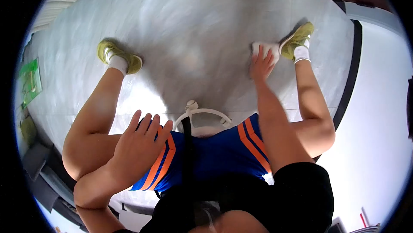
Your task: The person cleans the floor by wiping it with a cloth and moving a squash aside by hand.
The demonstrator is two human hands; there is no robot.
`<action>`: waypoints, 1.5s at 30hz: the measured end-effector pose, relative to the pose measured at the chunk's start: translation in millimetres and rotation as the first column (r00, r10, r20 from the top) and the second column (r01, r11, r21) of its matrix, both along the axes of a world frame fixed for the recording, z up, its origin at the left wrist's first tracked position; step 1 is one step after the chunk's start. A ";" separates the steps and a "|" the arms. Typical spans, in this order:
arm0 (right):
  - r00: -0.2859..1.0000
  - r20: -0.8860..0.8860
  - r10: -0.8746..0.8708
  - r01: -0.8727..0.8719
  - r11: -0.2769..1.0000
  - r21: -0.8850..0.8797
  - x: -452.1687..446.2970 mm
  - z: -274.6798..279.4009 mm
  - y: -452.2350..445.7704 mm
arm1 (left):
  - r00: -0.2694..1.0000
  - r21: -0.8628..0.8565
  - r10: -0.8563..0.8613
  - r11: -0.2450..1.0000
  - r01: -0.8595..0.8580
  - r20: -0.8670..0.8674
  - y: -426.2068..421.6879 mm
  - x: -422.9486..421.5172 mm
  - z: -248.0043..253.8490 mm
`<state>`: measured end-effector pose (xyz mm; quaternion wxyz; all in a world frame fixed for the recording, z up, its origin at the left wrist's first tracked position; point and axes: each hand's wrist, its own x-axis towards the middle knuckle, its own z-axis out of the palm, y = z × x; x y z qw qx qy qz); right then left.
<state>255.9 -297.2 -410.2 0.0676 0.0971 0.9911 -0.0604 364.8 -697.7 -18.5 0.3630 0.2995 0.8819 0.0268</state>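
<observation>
Blue shorts point(219, 152) with orange stripes point(166, 166)

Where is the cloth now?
In the head view, the white cloth lies right of centre on the floor, under the right hand, beside the right shoe.

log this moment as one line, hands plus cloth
right hand: palm-down on white cloth | white cloth: on floor beside right shoe | left hand: over blue shorts, fingers apart

I can't read any words or numbers from here — not even on the green thing point(30, 82) at nine o'clock.
</observation>
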 end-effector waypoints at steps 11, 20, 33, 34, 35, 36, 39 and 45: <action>0.965 0.049 -0.259 0.259 0.966 0.004 0.6 3.1 24.7 | 0.996 0.017 -0.071 0.997 0.072 -0.047 2.6 13.4 6.4; 0.952 -0.004 -0.305 0.305 0.952 0.014 8.8 -16.6 -41.1 | 0.988 0.095 -0.093 0.990 0.105 -0.120 12.7 24.5 2.2; 0.687 -0.136 0.714 -0.699 0.597 -0.394 143.5 50.5 -236.9 | 0.988 0.075 -0.103 0.991 0.112 -0.116 10.3 57.6 -4.1; 0.641 -0.182 0.746 -0.740 0.537 -0.405 131.2 46.6 -223.2 | 0.989 0.067 -0.103 0.992 0.111 -0.108 8.9 52.9 -1.3; 0.670 -0.122 0.732 -0.731 0.622 -0.282 119.6 43.0 -209.0 | 0.990 0.062 -0.102 0.992 0.108 -0.100 8.0 45.5 4.2; 0.702 -0.069 0.709 -0.710 0.689 -0.146 109.2 42.7 -193.4 | 0.990 0.058 -0.101 0.993 0.107 -0.094 6.1 39.2 8.9; 0.882 0.059 0.468 -0.471 0.875 0.112 72.9 41.1 -133.7 | 0.993 0.101 -0.046 0.993 0.057 -0.111 -0.4 32.8 13.7; 0.982 0.089 -0.168 0.173 0.984 -0.044 43.3 -18.5 25.4 | 0.996 0.106 -0.010 0.994 0.019 -0.086 -9.6 38.8 8.9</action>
